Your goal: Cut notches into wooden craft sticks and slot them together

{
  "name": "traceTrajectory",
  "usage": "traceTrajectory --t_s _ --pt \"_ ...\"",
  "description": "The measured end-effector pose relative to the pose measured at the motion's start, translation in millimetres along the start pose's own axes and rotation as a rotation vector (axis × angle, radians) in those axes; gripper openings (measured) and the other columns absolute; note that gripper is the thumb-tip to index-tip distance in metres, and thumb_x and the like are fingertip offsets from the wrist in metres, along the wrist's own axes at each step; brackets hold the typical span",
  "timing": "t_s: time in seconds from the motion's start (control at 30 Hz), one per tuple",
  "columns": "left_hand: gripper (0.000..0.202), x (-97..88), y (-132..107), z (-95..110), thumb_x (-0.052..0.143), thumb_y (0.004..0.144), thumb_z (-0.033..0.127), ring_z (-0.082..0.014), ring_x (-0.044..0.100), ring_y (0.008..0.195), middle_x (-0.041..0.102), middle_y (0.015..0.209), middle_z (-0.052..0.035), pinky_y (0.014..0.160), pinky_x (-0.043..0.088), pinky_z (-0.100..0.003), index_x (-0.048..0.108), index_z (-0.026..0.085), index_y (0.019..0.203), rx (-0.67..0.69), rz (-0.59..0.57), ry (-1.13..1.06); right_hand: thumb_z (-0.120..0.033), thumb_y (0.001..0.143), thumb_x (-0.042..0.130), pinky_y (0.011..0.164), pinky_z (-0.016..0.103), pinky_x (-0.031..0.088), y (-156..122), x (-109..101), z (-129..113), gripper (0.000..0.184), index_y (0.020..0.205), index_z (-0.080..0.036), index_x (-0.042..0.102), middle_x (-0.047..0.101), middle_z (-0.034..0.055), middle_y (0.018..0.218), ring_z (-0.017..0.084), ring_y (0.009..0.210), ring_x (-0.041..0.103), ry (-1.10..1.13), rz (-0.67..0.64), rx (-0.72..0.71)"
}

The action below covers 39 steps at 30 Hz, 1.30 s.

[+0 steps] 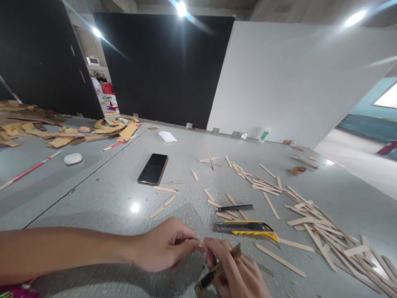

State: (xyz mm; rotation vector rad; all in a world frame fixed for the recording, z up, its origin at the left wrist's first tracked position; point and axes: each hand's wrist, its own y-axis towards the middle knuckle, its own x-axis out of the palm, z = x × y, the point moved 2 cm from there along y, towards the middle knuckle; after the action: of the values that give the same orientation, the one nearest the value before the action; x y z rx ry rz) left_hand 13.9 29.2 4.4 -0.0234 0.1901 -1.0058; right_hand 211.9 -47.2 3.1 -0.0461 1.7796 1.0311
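Note:
My left hand [169,244] reaches in from the left, thumb and forefinger pinching a small piece of wooden stick [201,244]. The fingertips of my right hand [237,269] meet the same piece from the other side. A narrow brass-and-black tool [214,274] lies slantwise in my right hand, between the fingers; its exact kind is unclear. A thin grey metal strip [265,269] shows beside the right hand, partly hidden. Just beyond sits a yellow-and-black utility knife [248,227], with a black pen [235,207] behind it.
Loose wooden craft sticks [328,231] are heaped at the right, with others scattered mid-table. A phone [153,169], a white case [72,158] and a folded white paper [167,136] lie farther off. Brown scraps [58,132] cover the far left. Black and white panels [164,70] stand behind.

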Motion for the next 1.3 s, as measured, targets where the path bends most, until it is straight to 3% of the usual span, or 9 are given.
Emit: traceTrajectory --t_s 0.17,0.3,0.47,0.7,0.77,0.87,1.07,1.2,1.3 --pt "0.061 -0.8 -0.1 -2.7 0.049 0.105 0.066 -0.0090 0.041 0.046 0.053 0.054 0.0027 0.044 0.027 -0.021 0.072 0.013 0.086 -0.003 -0.013 -0.011 0.000 0.093 0.038 0.062 0.024 0.063 -3.7 -3.5 -2.0 0.051 0.141 -0.015 0.047 0.080 0.0114 0.096 0.020 0.082 0.081 0.016 -0.139 -0.068" --pt "0.055 -0.9 -0.2 -2.9 0.049 0.107 0.061 -0.0104 0.046 0.045 0.051 0.052 0.0047 0.046 0.031 -0.020 0.075 0.012 0.110 -0.020 0.006 -0.056 -0.008 0.101 0.041 0.068 0.025 0.066 -3.4 1.2 4.0 0.037 0.132 -0.024 0.052 0.082 0.0069 0.100 0.018 0.077 0.082 0.026 0.043 0.142" --pt "0.048 -2.0 -1.0 -2.6 0.049 0.109 0.052 -0.0097 0.047 0.046 0.055 0.054 0.0040 0.048 0.034 -0.020 0.075 0.012 0.114 -0.024 0.043 -0.080 -0.024 0.106 0.053 0.063 0.022 0.064 0.6 0.0 7.3 0.016 0.120 -0.029 0.060 0.080 0.0007 0.089 0.018 0.071 0.082 0.061 0.132 0.315" --pt "0.043 -2.9 -3.3 2.2 0.051 0.109 0.047 -0.0096 0.044 0.054 0.066 0.071 -0.0020 0.052 0.033 -0.021 0.078 0.016 0.124 0.086 0.164 -0.045 -0.024 0.107 0.051 0.067 0.024 0.067 2.9 -6.8 10.7 0.028 0.134 -0.027 0.058 0.081 0.0035 0.094 0.018 0.073 0.081 0.117 0.111 0.320" --pt "0.039 -3.1 -3.5 2.7 0.056 0.108 0.044 -0.0098 0.044 0.058 0.070 0.081 -0.0044 0.055 0.034 -0.022 0.077 0.019 0.130 0.110 0.218 -0.033 -0.019 0.106 0.052 0.071 0.023 0.067 2.8 -7.0 12.0 0.026 0.128 -0.029 0.062 0.080 0.0002 0.090 0.017 0.073 0.081 0.146 0.120 0.287" --pt "0.041 -2.7 -3.7 1.3 0.060 0.105 0.046 -0.0099 0.047 0.059 0.073 0.089 -0.0071 0.054 0.036 -0.021 0.075 0.019 0.132 0.116 0.251 -0.058 -0.006 0.102 0.047 0.084 0.024 0.066 2.7 -8.8 11.5 0.035 0.122 -0.028 0.066 0.081 0.0033 0.107 0.016 0.092 0.082 0.178 0.152 0.188" --pt "0.037 -1.9 -4.9 3.8 0.063 0.103 0.047 -0.0080 0.045 0.054 0.056 0.067 0.0021 0.050 0.033 -0.019 0.076 0.013 0.106 0.114 0.257 -0.087 -0.003 0.101 0.055 0.095 0.026 0.064 7.0 -11.4 10.0 0.037 0.128 -0.025 0.066 0.080 0.0060 0.118 0.018 0.105 0.079 0.225 0.187 0.159" --pt "0.035 -2.6 -4.2 5.3 0.059 0.104 0.046 -0.0074 0.043 0.049 0.059 0.064 0.0026 0.047 0.033 -0.019 0.071 0.013 0.104 0.083 0.267 -0.073 -0.025 0.112 0.048 0.089 0.034 0.066 3.8 -6.3 12.7 0.032 0.141 -0.026 0.062 0.077 0.0099 0.120 0.023 0.106 0.078 0.286 0.213 0.246" --pt "0.036 -2.3 -4.1 2.8 0.056 0.105 0.048 -0.0073 0.041 0.045 0.062 0.064 0.0022 0.045 0.033 -0.019 0.069 0.014 0.104 0.056 0.241 -0.051 -0.048 0.116 0.033 0.079 0.038 0.063 -0.1 -10.1 13.9 0.048 0.150 -0.026 0.059 0.072 0.0086 0.101 0.025 0.091 0.073 0.385 0.367 0.274"
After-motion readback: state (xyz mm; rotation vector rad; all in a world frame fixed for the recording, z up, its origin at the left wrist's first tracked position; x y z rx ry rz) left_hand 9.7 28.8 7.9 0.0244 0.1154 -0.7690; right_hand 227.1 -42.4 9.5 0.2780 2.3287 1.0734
